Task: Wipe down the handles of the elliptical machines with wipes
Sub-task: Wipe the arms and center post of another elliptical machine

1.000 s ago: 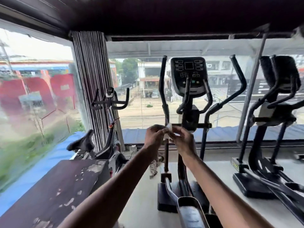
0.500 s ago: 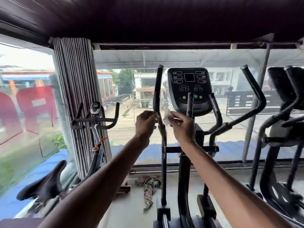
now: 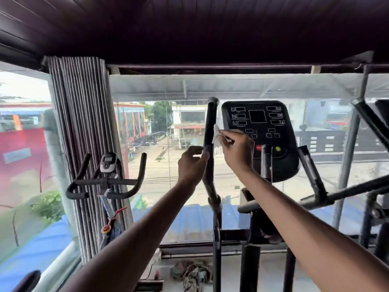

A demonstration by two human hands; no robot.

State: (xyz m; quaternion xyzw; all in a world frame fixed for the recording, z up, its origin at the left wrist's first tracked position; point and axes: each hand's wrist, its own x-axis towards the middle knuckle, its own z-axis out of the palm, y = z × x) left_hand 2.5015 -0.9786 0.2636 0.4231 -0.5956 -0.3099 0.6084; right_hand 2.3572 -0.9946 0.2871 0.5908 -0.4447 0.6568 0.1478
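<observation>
Slippage is the risk: the right hand (image 3: pixel 236 150) pinches the wipe (image 3: pixel 215 137) against the handle's (image 3: pixel 210 119) right side, just above the left hand (image 3: pixel 191 165) curled round it, so a loose pinch could drop the wipe or miss the handle's far side.

- Bright daylight thru window (image 3: pixel 160 165); sky top L blown out.
- Ceiling (image 3: pixel 189 28) dark; handle (image 3: pixel 210 123) backlit, wipe (image 3: pixel 216 135) glary white.
- Fisheye bend at edges; L side soft.
</observation>
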